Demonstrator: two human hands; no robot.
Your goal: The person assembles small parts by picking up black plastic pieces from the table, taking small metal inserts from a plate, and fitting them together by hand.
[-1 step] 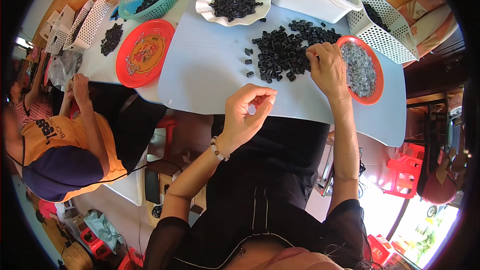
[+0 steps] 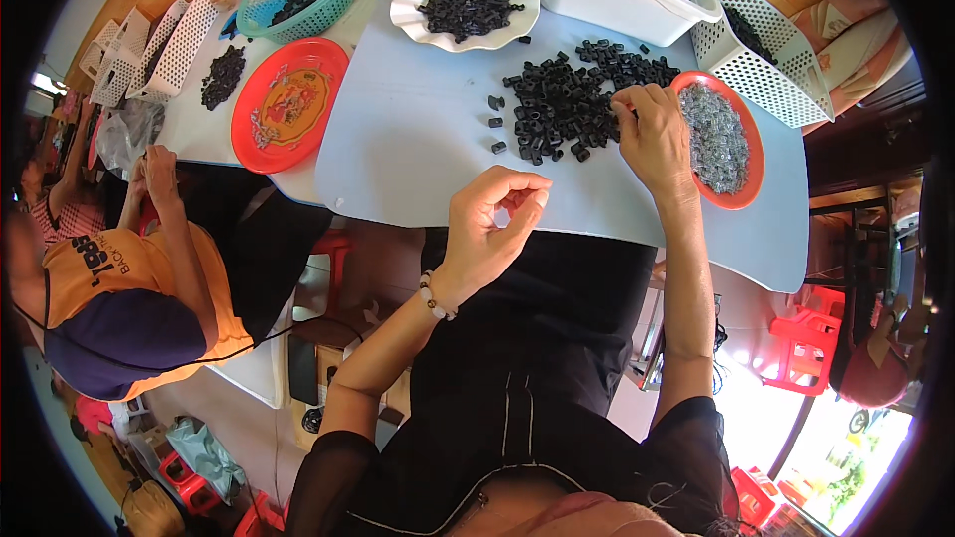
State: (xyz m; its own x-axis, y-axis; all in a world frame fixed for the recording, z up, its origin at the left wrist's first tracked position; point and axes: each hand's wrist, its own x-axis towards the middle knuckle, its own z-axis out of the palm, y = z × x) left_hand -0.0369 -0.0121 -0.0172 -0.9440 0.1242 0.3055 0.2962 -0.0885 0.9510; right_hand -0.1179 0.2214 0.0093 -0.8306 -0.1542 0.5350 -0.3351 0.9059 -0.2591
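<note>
My left hand [image 2: 494,222], with a beaded bracelet at the wrist, hovers over the front edge of the pale blue table [image 2: 398,179]. Its thumb and forefinger come together in a pinch; anything between them is too small to make out. At the right side of a heap of small black plastic pieces [image 2: 557,104], my right hand [image 2: 657,139] has its fingers and thumb drawn together. Whatever its fingertips hold is hidden against the dark heap. Close by on the right, an orange-red dish [image 2: 753,154] is full of small transparent pieces [image 2: 712,139].
Behind the heap stand a white scalloped plate [image 2: 406,18] of black pieces, a white tub [image 2: 617,10] and a perforated white basket [image 2: 786,89]. Leftward are a red tray [image 2: 244,139] and a green basket [image 2: 343,0]. A person in orange [image 2: 149,298] sits at left.
</note>
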